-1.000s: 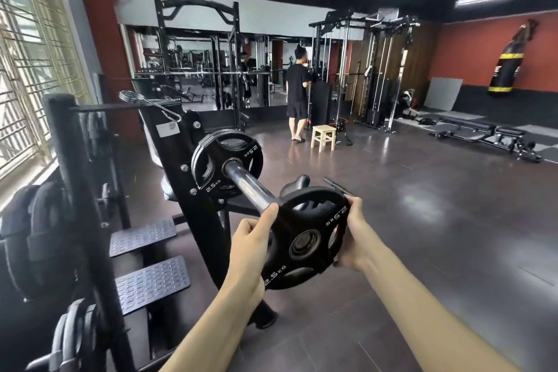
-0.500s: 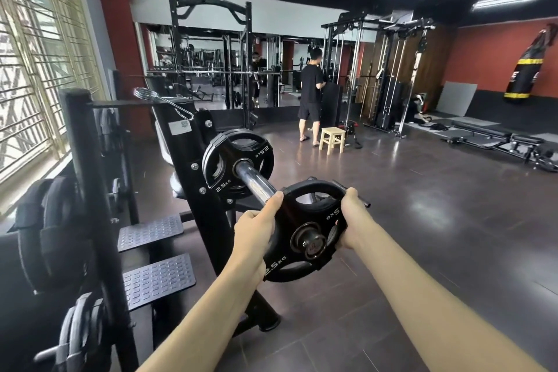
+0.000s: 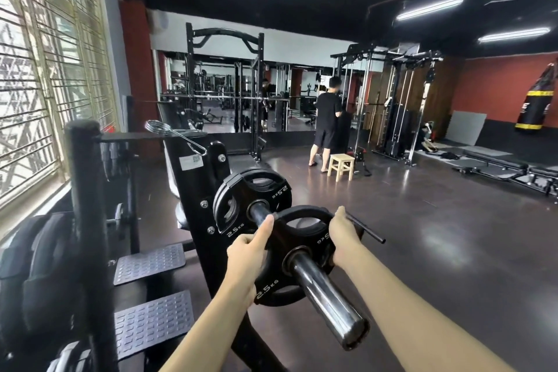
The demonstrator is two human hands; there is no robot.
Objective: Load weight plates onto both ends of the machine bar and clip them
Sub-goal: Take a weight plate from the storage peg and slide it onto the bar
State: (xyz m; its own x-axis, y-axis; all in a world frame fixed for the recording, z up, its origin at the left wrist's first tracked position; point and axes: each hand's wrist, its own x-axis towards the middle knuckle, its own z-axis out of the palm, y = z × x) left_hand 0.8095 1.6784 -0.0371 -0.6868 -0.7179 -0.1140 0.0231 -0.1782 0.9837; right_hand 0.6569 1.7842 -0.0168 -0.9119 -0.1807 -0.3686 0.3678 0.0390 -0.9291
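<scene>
A steel machine bar (image 3: 327, 302) points toward me from the black machine frame (image 3: 193, 190). A black 2.5 kg plate (image 3: 241, 199) sits far in on the bar against the frame. A second black 2.5 kg plate (image 3: 297, 238) is threaded on the bar about midway along the sleeve. My left hand (image 3: 249, 248) grips its left rim, thumb up along the edge. My right hand (image 3: 342, 238) grips its right rim. A metal spring clip (image 3: 172, 133) lies on top of the frame.
Stored plates (image 3: 39, 266) hang on a rack post (image 3: 87, 220) at left, beside textured footplates (image 3: 151, 263). A person (image 3: 327, 118) stands by a wooden stool (image 3: 341, 164) near cable machines. Benches (image 3: 507, 169) lie at right on dark floor.
The second plate went from just off the bar's end to threaded onto it, and both hands have slid it inward toward the first plate; the bar's end now sticks out toward me.
</scene>
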